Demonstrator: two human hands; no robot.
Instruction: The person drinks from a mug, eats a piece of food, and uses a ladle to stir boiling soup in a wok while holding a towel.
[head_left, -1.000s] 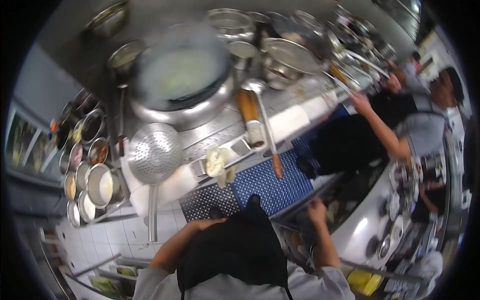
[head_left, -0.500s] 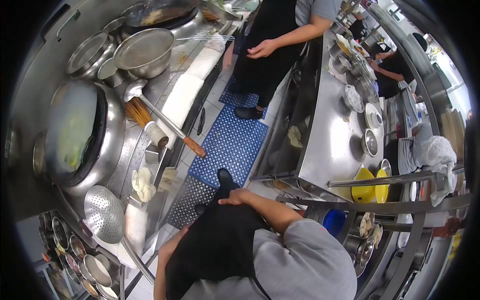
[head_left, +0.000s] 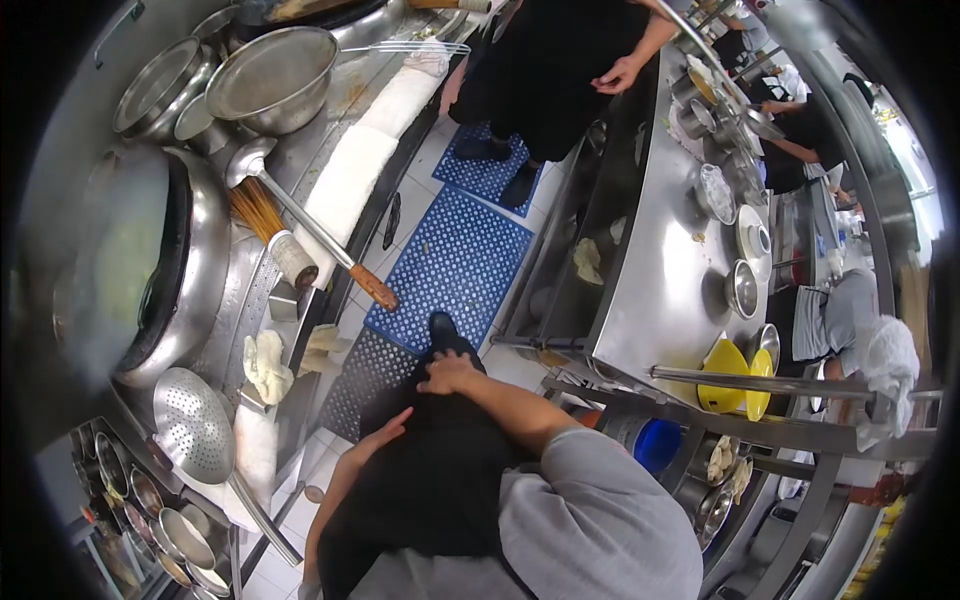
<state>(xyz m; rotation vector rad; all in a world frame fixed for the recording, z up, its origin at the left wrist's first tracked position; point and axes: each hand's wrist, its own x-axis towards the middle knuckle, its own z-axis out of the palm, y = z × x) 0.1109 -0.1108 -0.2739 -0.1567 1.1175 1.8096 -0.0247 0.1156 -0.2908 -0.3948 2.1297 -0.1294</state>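
Your right hand (head_left: 452, 374) is over the front of your black apron (head_left: 430, 490), fingers a bit spread and curled, nothing in them. Can't really tell if they're touching the fabric. Your left hand (head_left: 385, 432) is at the apron's left edge, fingers stretched out and close together, also bare. Out past that on your left, well apart from those fingers, there's the perforated skimmer (head_left: 192, 425), its handle angled back toward you, and a crumpled cloth (head_left: 266, 368). Further ahead, the ladle (head_left: 322, 235) lies beside a bristle brush (head_left: 268, 230), wooden grip over the blue mat (head_left: 450, 260). Steaming wok (head_left: 125, 260) far left, steel desk (head_left: 645, 290) with bowls off to your right.
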